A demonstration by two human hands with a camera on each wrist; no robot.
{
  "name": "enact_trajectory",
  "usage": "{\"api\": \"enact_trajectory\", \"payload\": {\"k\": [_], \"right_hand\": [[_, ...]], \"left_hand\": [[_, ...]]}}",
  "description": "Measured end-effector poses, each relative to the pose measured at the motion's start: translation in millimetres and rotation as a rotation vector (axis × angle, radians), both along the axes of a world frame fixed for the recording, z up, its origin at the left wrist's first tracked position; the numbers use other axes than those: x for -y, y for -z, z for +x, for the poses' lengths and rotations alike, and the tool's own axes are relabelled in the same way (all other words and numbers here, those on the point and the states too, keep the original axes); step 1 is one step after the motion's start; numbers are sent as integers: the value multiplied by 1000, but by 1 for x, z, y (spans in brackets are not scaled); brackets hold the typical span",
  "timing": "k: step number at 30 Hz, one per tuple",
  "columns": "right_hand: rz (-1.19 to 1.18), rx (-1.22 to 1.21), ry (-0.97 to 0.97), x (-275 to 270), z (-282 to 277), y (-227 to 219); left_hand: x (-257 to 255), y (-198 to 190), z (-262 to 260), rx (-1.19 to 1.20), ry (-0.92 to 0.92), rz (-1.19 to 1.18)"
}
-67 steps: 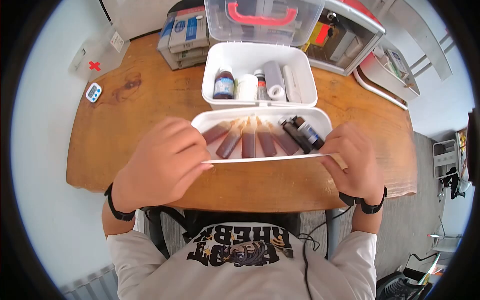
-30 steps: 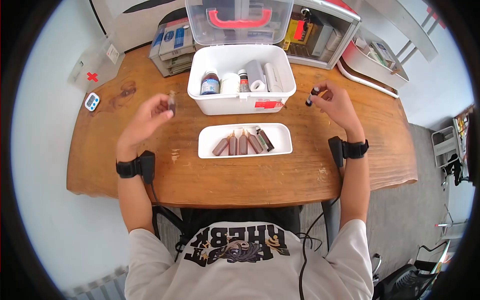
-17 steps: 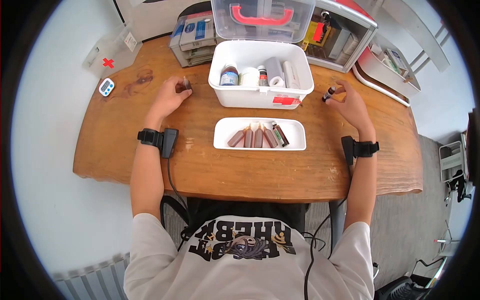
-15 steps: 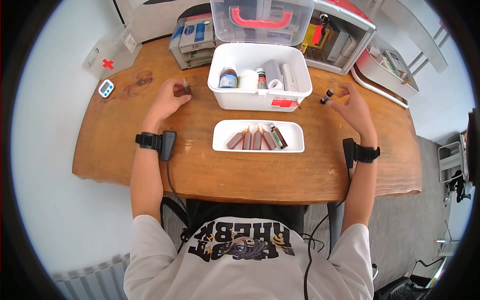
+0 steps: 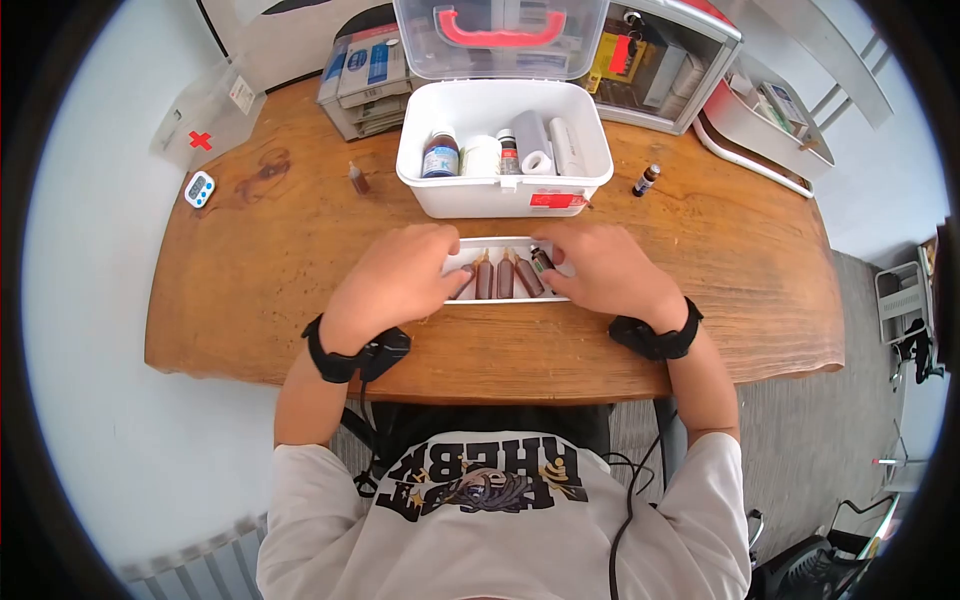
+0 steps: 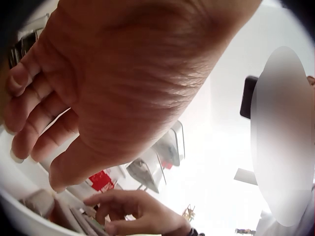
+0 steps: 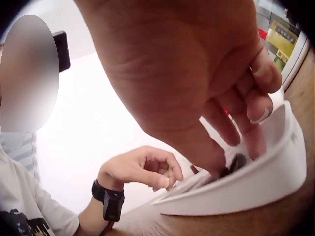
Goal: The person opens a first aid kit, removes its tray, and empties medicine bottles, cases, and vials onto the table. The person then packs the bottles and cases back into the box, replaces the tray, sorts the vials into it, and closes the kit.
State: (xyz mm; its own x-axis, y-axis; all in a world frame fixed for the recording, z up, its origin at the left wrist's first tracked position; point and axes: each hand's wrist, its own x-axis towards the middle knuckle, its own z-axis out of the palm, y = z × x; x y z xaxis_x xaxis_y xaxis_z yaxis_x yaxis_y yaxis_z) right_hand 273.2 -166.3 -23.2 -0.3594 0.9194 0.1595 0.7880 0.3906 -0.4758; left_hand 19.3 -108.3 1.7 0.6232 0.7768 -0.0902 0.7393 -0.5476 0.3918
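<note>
In the head view a white tray (image 5: 500, 299) lies in front of the person, with several brown plastic ampoules (image 5: 505, 278) and a small dark bottle (image 5: 542, 259) in it. The left hand (image 5: 395, 275) reaches over the tray's left end, thumb and fingers spread beside the leftmost ampoule. Over the right end comes the right hand (image 5: 610, 270); its thumb and fingers are at either side of the dark bottle (image 7: 238, 162). A single ampoule (image 5: 358, 178) stands on the table at left. Another small dark bottle (image 5: 646, 180) stands at right.
Behind the tray is an open white medicine box (image 5: 465, 200) holding bottles and rolls, its clear lid (image 5: 500, 60) raised. A timer (image 5: 199, 189) lies at the left edge of the wooden table (image 5: 480, 350). Boxes (image 5: 365, 75) and a glass-fronted cabinet (image 5: 665, 65) stand behind.
The tray was lowered to the table. One ampoule and one dark bottle were carried out and let go, left and right of the box. Both hands have come back to the tray.
</note>
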Motion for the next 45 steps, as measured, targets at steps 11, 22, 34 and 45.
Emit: {"api": "enact_trajectory", "payload": {"k": [11,22,34,45], "right_hand": [[-298,-426,51,-1,15,-16],[35,-461,647,-22,147,14],[66,-185,665,-22,141,18],[-261,-172,164,12,43,-41]], "left_hand": [[-5,0,-8,176,84,-111],[-109,44,-117,625,-471,97],[-124,63,-109,568,-578,158],[-14,-14,-71,293,-571,25]]}}
